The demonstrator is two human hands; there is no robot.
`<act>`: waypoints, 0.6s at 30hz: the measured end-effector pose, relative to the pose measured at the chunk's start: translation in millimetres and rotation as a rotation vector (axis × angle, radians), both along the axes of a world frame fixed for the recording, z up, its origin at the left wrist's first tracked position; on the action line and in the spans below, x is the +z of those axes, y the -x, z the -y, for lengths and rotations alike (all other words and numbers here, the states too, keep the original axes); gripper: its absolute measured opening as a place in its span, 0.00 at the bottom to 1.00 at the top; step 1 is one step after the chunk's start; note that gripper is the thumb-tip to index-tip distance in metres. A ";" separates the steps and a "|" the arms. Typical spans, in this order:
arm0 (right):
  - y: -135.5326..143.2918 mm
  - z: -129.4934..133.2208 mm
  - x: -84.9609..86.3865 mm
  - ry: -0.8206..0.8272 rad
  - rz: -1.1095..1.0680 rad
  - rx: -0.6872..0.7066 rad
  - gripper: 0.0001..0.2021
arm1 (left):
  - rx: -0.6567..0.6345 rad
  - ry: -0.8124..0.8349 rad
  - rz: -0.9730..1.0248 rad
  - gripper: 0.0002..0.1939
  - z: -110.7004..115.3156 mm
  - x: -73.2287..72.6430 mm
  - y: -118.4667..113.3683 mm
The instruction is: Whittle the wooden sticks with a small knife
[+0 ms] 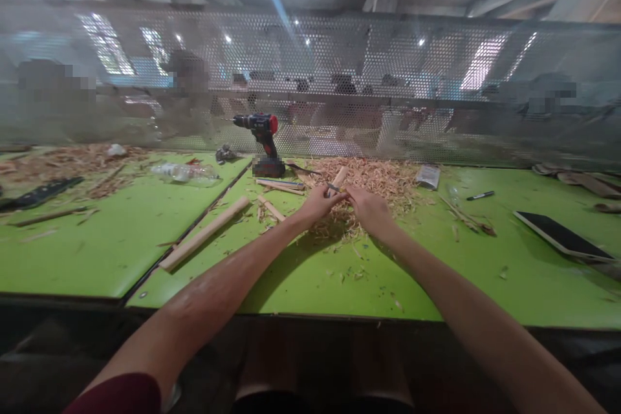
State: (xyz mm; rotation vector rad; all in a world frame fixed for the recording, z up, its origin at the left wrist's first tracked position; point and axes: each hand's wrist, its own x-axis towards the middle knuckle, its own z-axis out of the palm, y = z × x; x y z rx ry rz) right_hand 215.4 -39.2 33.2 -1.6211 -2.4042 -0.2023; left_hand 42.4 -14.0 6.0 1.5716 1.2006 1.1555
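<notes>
My left hand [316, 203] and my right hand [369, 209] meet over a heap of wood shavings [378, 178], fingers closed. Between the fingertips shows a slim blue-grey object [332, 189], gripped from both sides; its kind is too small to make out. Just beyond the fingers a pale wood strip [340, 174] points away from me, and I cannot tell whether a hand touches it. A cordless drill [264, 142] stands upright on its battery behind my left hand. Left of my left forearm lies a long pale wooden bar [206, 234].
A perforated metal screen [310, 65] rises along the back of the green table [301, 284]. Leftward lie a clear plastic bottle [182, 173] and a dark strip-shaped thing [43, 194]. To the right are a small clear packet [427, 176], a black pen [480, 195] and a tablet [563, 236].
</notes>
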 end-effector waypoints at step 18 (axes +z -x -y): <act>-5.2 2.7 4.9 0.024 -0.038 0.060 0.28 | -0.088 0.037 -0.005 0.28 -4.9 -4.0 4.9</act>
